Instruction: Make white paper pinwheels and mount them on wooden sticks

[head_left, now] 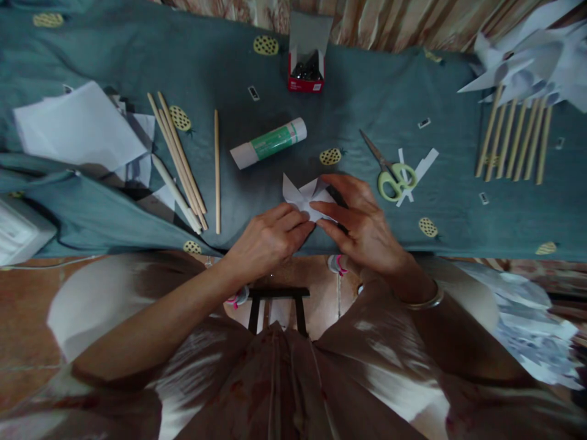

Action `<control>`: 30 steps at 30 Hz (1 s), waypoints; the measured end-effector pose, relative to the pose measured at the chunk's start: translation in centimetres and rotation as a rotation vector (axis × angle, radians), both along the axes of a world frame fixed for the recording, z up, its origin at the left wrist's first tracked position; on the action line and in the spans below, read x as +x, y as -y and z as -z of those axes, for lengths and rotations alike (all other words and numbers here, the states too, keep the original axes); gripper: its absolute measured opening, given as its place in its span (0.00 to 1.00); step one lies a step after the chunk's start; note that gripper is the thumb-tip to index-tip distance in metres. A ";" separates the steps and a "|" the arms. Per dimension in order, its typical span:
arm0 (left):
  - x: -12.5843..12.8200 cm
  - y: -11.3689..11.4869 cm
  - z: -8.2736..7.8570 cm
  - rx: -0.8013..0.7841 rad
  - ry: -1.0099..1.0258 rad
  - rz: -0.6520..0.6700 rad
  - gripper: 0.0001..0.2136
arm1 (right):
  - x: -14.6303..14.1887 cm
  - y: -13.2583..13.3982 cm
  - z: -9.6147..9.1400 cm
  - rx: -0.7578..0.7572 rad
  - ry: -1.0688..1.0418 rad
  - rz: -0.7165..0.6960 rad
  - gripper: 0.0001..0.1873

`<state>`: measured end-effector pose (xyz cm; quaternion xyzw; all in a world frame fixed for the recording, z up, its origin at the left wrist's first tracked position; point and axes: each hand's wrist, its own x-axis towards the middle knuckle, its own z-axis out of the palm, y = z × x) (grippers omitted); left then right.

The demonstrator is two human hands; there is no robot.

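Observation:
A white paper pinwheel [300,195] with folded, pointed blades is between my two hands, close to the front edge of the cloth-covered table. My left hand [275,235] pinches its lower left part, fingers curled together. From the right, my right hand [360,223] grips the paper with thumb and fingers bent around its edge; the fingertips press on the blades. Just beyond lies a glue stick [275,142] with a green label. Green-handled scissors [389,174] rest to the right, over thin white paper strips [424,168].
A red box [306,82] of small dark pieces stands open at the back. Several wooden sticks [183,165] and one lone stick [217,171] lie left, near stacked white paper [82,128]. Finished pinwheels on sticks [518,134] lie at the right. A white object [22,229] sits far left.

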<state>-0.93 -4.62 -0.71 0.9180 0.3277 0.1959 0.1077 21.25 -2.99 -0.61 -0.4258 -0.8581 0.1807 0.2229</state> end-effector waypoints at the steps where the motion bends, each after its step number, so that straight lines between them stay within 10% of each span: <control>1: 0.0 0.0 0.0 -0.005 -0.004 -0.001 0.10 | 0.0 0.0 -0.1 -0.004 0.011 -0.005 0.14; 20: -0.2 -0.2 0.0 -0.090 0.110 -0.037 0.10 | -0.9 0.8 0.5 0.017 0.134 -0.024 0.19; 30: -2.5 -1.3 -0.4 -0.323 0.388 -0.330 0.11 | -1.5 0.1 0.3 0.042 0.062 -0.006 0.13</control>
